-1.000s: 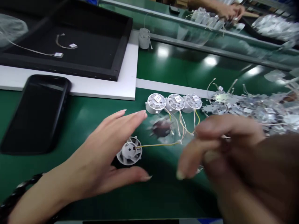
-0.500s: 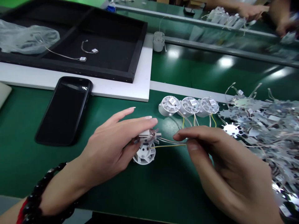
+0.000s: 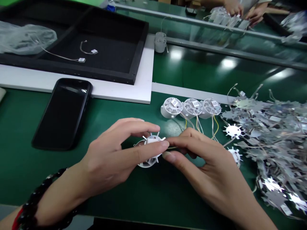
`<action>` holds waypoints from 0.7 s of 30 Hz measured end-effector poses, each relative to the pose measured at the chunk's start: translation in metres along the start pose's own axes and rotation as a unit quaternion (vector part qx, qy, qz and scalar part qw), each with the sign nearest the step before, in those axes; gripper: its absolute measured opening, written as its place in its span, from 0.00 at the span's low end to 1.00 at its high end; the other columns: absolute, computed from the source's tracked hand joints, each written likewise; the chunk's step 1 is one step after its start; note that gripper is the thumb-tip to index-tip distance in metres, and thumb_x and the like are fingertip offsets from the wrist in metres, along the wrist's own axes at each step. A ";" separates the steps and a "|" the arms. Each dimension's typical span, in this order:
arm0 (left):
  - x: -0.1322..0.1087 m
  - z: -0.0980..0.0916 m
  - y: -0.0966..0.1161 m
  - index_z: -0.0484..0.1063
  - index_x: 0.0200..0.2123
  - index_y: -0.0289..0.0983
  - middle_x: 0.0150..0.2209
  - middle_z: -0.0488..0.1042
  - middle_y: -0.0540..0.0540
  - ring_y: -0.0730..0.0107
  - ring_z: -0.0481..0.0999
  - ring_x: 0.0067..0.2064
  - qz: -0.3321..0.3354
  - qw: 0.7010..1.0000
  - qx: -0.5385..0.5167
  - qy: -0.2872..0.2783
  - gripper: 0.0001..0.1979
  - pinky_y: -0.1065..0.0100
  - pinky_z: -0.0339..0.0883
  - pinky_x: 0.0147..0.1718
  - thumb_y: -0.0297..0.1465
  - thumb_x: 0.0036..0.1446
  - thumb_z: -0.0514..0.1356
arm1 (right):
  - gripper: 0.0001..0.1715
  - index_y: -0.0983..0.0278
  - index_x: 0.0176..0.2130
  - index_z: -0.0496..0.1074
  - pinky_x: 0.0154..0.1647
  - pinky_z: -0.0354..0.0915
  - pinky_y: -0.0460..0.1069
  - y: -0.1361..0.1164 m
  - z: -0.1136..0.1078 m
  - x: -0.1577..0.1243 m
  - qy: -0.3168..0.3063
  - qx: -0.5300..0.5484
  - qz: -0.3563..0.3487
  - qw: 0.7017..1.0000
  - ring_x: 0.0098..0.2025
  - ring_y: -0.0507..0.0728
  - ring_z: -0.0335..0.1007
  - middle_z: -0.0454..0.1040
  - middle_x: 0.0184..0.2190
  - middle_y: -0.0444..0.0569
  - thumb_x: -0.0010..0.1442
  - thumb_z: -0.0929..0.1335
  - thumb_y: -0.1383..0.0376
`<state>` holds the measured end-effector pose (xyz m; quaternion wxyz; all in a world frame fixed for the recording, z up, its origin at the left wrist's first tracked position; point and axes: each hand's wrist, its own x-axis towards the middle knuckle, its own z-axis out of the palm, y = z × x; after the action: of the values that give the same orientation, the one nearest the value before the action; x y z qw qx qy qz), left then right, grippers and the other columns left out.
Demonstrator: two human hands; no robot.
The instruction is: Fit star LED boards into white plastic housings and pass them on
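My left hand (image 3: 112, 156) is closed around a small spoked disc (image 3: 154, 140) with a white block on it, thumb and fingers at its rim. Beneath the disc, partly covered by it and my fingers, is a white round fan-like housing (image 3: 145, 164) on the green table. My right hand (image 3: 203, 163) pinches thin wires (image 3: 172, 148) close to the disc's right edge; its fingertips nearly meet my left thumb. Behind my hands stand three finished-looking white cylinders in a row, a left one (image 3: 171, 108), a middle one (image 3: 193, 107) and a right one (image 3: 212, 107), with wires trailing forward.
A pile of silvery spoked discs with wires (image 3: 275, 127) spreads over the right side. At left lie a black phone (image 3: 62, 115) and a black tray (image 3: 115, 68) on a white board (image 3: 144, 92). Across the rail, another person's hands (image 3: 255, 14) handle similar cylinders.
My right hand has moved left along the wires, up to the disc. The disc has turned flatter over the housing, and my left thumb now lies across it. The other person's hands moved left.
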<state>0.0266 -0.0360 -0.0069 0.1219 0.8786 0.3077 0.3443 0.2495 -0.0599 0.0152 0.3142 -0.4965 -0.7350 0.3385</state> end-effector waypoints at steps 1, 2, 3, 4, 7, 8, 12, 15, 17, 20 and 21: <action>0.000 0.000 -0.001 0.75 0.51 0.41 0.53 0.73 0.48 0.74 0.74 0.54 0.003 1.000 -0.002 -0.007 0.17 0.74 0.70 0.58 0.17 0.65 0.56 | 0.05 0.60 0.41 0.79 0.27 0.61 0.43 0.000 0.000 0.000 0.008 0.007 0.004 1.000 0.29 0.48 0.66 0.70 0.28 0.40 0.67 0.70 0.66; 0.000 0.000 -0.002 0.74 0.52 0.40 0.53 0.73 0.48 0.75 0.74 0.55 -0.001 1.000 -0.007 -0.016 0.18 0.74 0.66 0.61 0.17 0.66 0.55 | 0.04 0.60 0.39 0.79 0.27 0.61 0.42 0.001 0.000 0.001 0.016 0.013 0.012 1.000 0.28 0.48 0.65 0.69 0.27 0.40 0.66 0.71 0.66; 0.000 0.000 -0.002 0.72 0.55 0.39 0.53 0.72 0.47 0.76 0.73 0.57 -0.008 0.999 -0.016 -0.028 0.19 0.75 0.62 0.64 0.17 0.66 0.54 | 0.04 0.59 0.37 0.79 0.26 0.60 0.42 0.001 0.000 0.001 0.023 0.021 0.021 0.999 0.27 0.47 0.64 0.69 0.27 0.40 0.66 0.71 0.67; 0.000 0.000 -0.003 0.70 0.57 0.38 0.54 0.72 0.47 0.77 0.71 0.59 -0.022 0.998 -0.032 -0.039 0.20 0.78 0.59 0.64 0.17 0.65 0.54 | 0.05 0.59 0.36 0.79 0.26 0.60 0.42 0.001 -0.001 0.002 0.028 0.028 0.032 0.999 0.27 0.47 0.64 0.69 0.27 0.39 0.65 0.71 0.67; -0.002 0.000 -0.004 0.60 0.65 0.40 0.59 0.70 0.49 0.79 0.70 0.60 -0.083 0.989 -0.107 -0.064 0.27 0.84 0.61 0.61 0.20 0.66 0.56 | 0.06 0.57 0.34 0.78 0.26 0.60 0.42 0.003 -0.001 0.003 0.028 0.047 0.064 0.996 0.27 0.48 0.63 0.70 0.27 0.39 0.64 0.71 0.66; -0.003 0.000 -0.005 0.57 0.67 0.42 0.61 0.69 0.50 0.79 0.70 0.61 -0.096 0.985 -0.127 -0.074 0.29 0.85 0.62 0.60 0.22 0.66 0.57 | 0.06 0.56 0.34 0.79 0.27 0.61 0.43 0.003 -0.001 0.004 0.027 0.051 0.075 0.996 0.28 0.48 0.64 0.71 0.27 0.39 0.64 0.72 0.66; -0.005 0.000 -0.007 0.57 0.68 0.43 0.63 0.69 0.51 0.78 0.66 0.65 -0.078 0.988 -0.097 -0.095 0.27 0.83 0.55 0.64 0.29 0.69 0.59 | 0.06 0.55 0.33 0.79 0.28 0.62 0.43 0.005 -0.002 0.004 0.012 0.068 0.104 0.992 0.29 0.49 0.65 0.72 0.28 0.39 0.64 0.72 0.64; -0.004 0.000 -0.007 0.63 0.63 0.40 0.59 0.74 0.52 0.80 0.67 0.65 -0.057 0.994 -0.039 -0.087 0.19 0.85 0.51 0.64 0.32 0.71 0.57 | 0.09 0.55 0.35 0.80 0.29 0.63 0.43 0.004 -0.004 0.003 -0.010 0.078 0.113 0.991 0.31 0.49 0.67 0.74 0.29 0.40 0.67 0.69 0.62; -0.002 0.000 -0.008 0.65 0.61 0.38 0.57 0.76 0.52 0.81 0.68 0.64 -0.042 0.995 -0.025 -0.090 0.18 0.86 0.50 0.65 0.34 0.72 0.56 | 0.11 0.55 0.36 0.79 0.30 0.63 0.43 0.003 -0.005 0.004 -0.021 0.076 0.117 0.990 0.32 0.50 0.68 0.75 0.31 0.40 0.69 0.67 0.61; 0.002 -0.001 -0.008 0.65 0.60 0.35 0.55 0.77 0.51 0.82 0.71 0.61 -0.011 0.993 -0.042 -0.112 0.16 0.81 0.48 0.67 0.32 0.73 0.54 | 0.14 0.57 0.33 0.77 0.29 0.62 0.43 0.003 -0.005 0.004 -0.017 0.061 0.120 0.991 0.31 0.49 0.67 0.74 0.29 0.40 0.69 0.66 0.61; 0.002 -0.001 -0.008 0.64 0.60 0.35 0.54 0.77 0.51 0.82 0.72 0.60 -0.001 0.991 -0.048 -0.125 0.16 0.78 0.47 0.69 0.31 0.73 0.53 | 0.14 0.58 0.32 0.76 0.28 0.62 0.43 0.003 -0.005 0.004 -0.013 0.053 0.120 0.991 0.30 0.49 0.66 0.74 0.28 0.40 0.69 0.66 0.61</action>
<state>0.0232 -0.0278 -0.0082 0.2014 0.9076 0.2738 0.2463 0.2535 -0.0540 0.0157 0.2873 -0.5594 -0.6551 0.4189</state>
